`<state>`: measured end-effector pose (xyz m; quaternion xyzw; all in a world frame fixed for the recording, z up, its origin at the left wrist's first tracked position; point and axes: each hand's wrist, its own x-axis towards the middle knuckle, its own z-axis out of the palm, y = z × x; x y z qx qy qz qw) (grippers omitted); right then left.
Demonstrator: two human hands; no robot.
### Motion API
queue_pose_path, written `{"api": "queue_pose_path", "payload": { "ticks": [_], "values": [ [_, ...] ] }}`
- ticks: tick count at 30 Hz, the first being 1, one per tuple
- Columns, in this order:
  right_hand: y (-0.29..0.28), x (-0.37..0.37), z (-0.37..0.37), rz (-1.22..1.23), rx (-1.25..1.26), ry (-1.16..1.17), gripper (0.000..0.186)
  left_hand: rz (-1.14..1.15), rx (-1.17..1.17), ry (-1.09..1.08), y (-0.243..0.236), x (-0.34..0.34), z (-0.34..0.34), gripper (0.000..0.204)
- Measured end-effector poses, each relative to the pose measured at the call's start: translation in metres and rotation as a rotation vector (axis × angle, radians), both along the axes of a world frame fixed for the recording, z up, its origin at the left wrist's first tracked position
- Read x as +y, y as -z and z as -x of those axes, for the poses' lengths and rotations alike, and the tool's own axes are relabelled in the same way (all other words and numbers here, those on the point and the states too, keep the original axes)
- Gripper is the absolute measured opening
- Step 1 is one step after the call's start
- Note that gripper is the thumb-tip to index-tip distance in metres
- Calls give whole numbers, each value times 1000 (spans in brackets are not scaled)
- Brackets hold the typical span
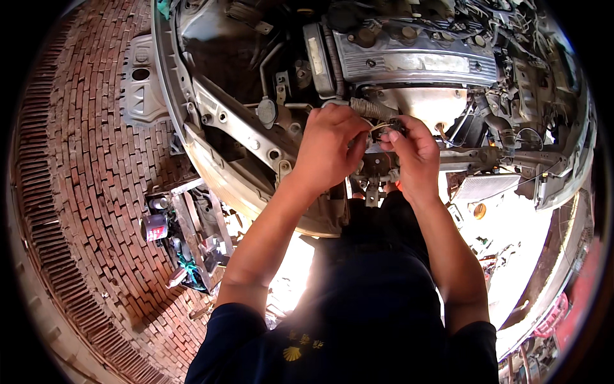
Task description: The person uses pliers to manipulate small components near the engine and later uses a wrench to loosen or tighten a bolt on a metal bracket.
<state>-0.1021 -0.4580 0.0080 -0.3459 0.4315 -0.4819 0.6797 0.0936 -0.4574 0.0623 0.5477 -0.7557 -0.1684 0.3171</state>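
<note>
Setting: brick paving (pixel 105 160) covers the left side of the view, in part shaded, with a metal-framed rack (pixel 186 230) of containers and loose parts standing on it. Strong sunlight washes out the ground on the right.

Next in size: the front of a car, its engine bay exposed. A ribbed silver engine cover (pixel 416 62) spans the upper middle; a pale perforated body rail (pixel 240 131) slants down on the left. A corrugated hose (pixel 373 109) lies just beyond the hands, below the cover.

Hands: both forearms reach up from the lower edge and converge over the front of the bay. Left hand (pixel 327 146): back upward, fingers curled inward, apparently pinching the left end of a pale wire (pixel 380 127); exact contact partly hidden by the hand itself. Right hand (pixel 419 152): thumb and forefinger closed around a small dark connector (pixel 398 125).

Key relation: the wire bridges the short gap between the two hands, long axis roughly left to right. The connector lies at its right side, between the right fingertips, so the right hand is nearer; from the left fingers it lies to the right. Both pieces appear held up in front of the hose. Connector details too small to tell.
</note>
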Motion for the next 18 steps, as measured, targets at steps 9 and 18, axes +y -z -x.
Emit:
{"api": "queue_pose_path", "payload": {
  "ticks": [9,18],
  "values": [
    [27,30,48,156,490,-124,26,-121,-186,67,14,29,36,18],
    [33,33,50,-31,332,-89,23,-175,36,-34,39,23,50,14]
  ]
}}
